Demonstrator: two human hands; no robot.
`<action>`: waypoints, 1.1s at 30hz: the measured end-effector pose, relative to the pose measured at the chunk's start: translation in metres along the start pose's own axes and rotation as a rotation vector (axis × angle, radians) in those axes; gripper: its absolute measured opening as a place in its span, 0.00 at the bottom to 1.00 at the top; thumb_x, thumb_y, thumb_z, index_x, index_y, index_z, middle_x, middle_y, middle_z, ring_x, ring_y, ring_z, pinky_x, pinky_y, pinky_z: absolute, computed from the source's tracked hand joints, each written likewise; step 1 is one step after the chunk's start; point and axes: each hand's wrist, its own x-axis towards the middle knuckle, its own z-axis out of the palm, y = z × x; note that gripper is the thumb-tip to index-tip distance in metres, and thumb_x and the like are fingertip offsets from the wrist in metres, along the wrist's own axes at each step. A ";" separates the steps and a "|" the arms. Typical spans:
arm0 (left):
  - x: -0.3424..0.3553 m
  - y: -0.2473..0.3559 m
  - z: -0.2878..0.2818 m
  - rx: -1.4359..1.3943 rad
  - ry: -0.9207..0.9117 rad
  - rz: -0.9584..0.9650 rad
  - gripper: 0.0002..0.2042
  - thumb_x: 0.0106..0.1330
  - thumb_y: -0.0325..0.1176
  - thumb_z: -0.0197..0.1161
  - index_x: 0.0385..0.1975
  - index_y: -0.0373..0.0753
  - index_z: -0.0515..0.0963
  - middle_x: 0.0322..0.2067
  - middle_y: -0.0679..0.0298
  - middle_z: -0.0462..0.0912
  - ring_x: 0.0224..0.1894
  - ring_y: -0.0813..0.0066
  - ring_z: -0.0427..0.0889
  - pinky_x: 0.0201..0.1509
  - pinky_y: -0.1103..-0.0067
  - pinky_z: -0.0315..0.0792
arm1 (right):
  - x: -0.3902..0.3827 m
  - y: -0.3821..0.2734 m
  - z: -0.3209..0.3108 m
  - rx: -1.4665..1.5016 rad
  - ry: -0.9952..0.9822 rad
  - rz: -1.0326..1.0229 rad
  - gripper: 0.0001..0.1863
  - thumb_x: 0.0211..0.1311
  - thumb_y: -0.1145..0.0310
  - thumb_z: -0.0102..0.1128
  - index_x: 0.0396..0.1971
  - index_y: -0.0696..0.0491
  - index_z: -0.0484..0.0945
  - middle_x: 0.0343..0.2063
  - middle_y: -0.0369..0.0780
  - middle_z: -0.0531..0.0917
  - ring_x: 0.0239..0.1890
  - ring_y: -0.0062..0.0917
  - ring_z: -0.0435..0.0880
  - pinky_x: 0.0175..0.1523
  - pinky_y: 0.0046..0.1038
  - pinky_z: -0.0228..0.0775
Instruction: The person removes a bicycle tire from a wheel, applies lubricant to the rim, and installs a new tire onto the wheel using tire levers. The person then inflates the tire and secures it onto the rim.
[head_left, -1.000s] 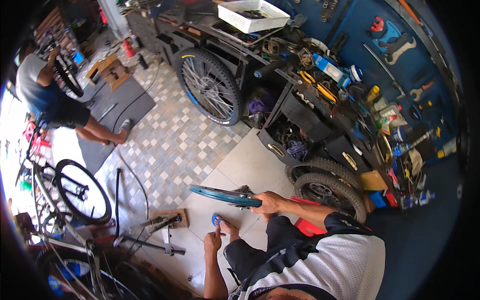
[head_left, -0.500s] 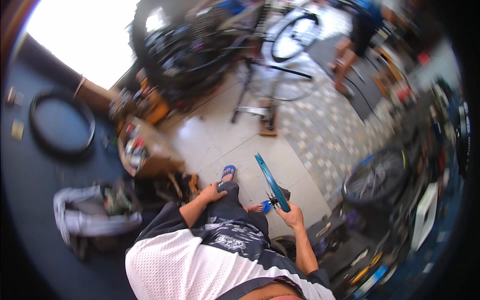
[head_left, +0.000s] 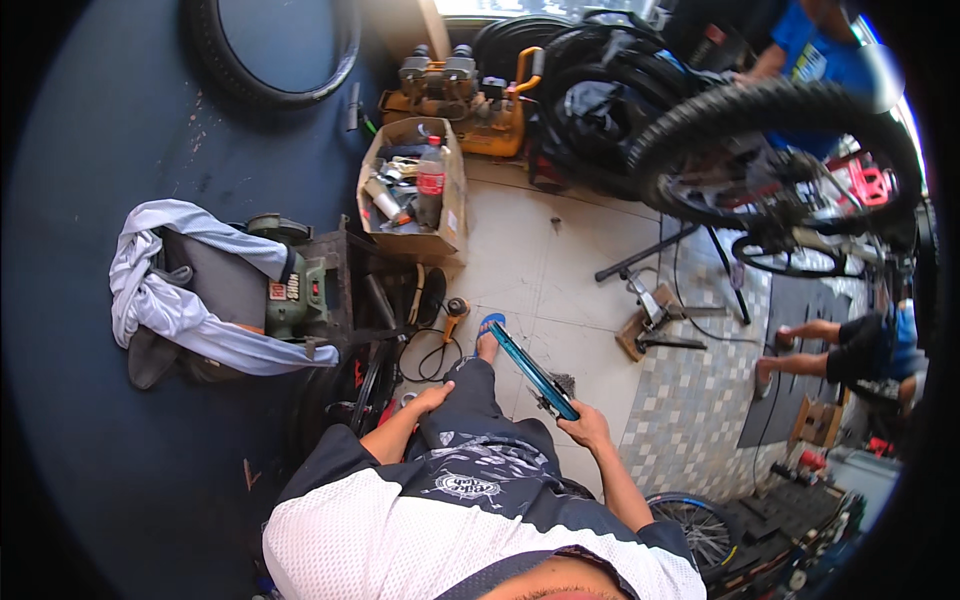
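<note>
Right hand [head_left: 588, 428] closes around the near end of a blue bicycle rim [head_left: 530, 368], fingers wrapped on it, and the rim slants away over the knee toward the sandalled foot [head_left: 488, 332]. That arm reaches forward, elbow bent at the side. Left hand [head_left: 432, 398] lies loosely open on the thigh, holding nothing. Below is a pale tiled floor [head_left: 560, 260], a workshop floor, crowded: a cardboard box [head_left: 412, 190] of bottles and tools ahead, a grinder [head_left: 292, 292] under a grey cloth [head_left: 170, 300] to the left, a knobbly bicycle wheel [head_left: 770, 130] up right, another person's legs [head_left: 815, 345] far right.
</note>
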 end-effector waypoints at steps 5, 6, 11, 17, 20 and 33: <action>0.013 0.031 -0.040 0.005 -0.019 0.004 0.41 0.74 0.69 0.43 0.62 0.32 0.79 0.62 0.43 0.80 0.67 0.48 0.77 0.70 0.63 0.68 | 0.084 -0.062 -0.041 -0.116 -0.086 -0.072 0.21 0.52 0.50 0.69 0.43 0.46 0.85 0.35 0.49 0.88 0.44 0.50 0.87 0.50 0.49 0.78; 0.017 0.037 -0.043 0.015 -0.030 -0.006 0.41 0.74 0.68 0.45 0.62 0.32 0.79 0.62 0.42 0.80 0.67 0.47 0.77 0.70 0.63 0.68 | 0.097 -0.075 -0.052 -0.139 -0.096 -0.074 0.21 0.52 0.50 0.70 0.44 0.46 0.85 0.36 0.49 0.89 0.45 0.51 0.87 0.50 0.49 0.78; 0.030 0.051 -0.052 -0.046 0.035 -0.093 0.40 0.73 0.66 0.49 0.61 0.28 0.79 0.61 0.39 0.80 0.66 0.45 0.77 0.70 0.63 0.69 | 0.159 -0.112 -0.088 -0.184 -0.077 -0.219 0.18 0.52 0.56 0.71 0.39 0.51 0.81 0.33 0.52 0.87 0.43 0.53 0.85 0.47 0.49 0.75; 0.053 0.078 -0.063 -0.223 0.063 -0.061 0.40 0.73 0.67 0.49 0.62 0.29 0.78 0.62 0.40 0.79 0.66 0.46 0.78 0.70 0.62 0.69 | 0.241 -0.141 -0.121 -0.281 -0.089 -0.306 0.20 0.52 0.57 0.72 0.43 0.49 0.81 0.34 0.53 0.87 0.43 0.55 0.85 0.48 0.52 0.76; 0.061 0.116 -0.072 -0.255 0.164 -0.088 0.39 0.73 0.66 0.50 0.60 0.30 0.79 0.61 0.40 0.80 0.66 0.46 0.78 0.69 0.62 0.69 | 0.282 -0.147 -0.133 -0.337 -0.062 -0.331 0.20 0.53 0.56 0.75 0.45 0.48 0.82 0.34 0.53 0.87 0.43 0.53 0.86 0.47 0.51 0.77; 0.071 0.202 -0.140 -0.389 0.381 -0.115 0.33 0.68 0.58 0.64 0.63 0.36 0.79 0.59 0.45 0.82 0.62 0.52 0.81 0.66 0.65 0.73 | 0.390 -0.200 -0.171 -0.277 -0.090 -0.240 0.22 0.53 0.57 0.69 0.49 0.47 0.82 0.34 0.51 0.88 0.44 0.52 0.87 0.50 0.49 0.76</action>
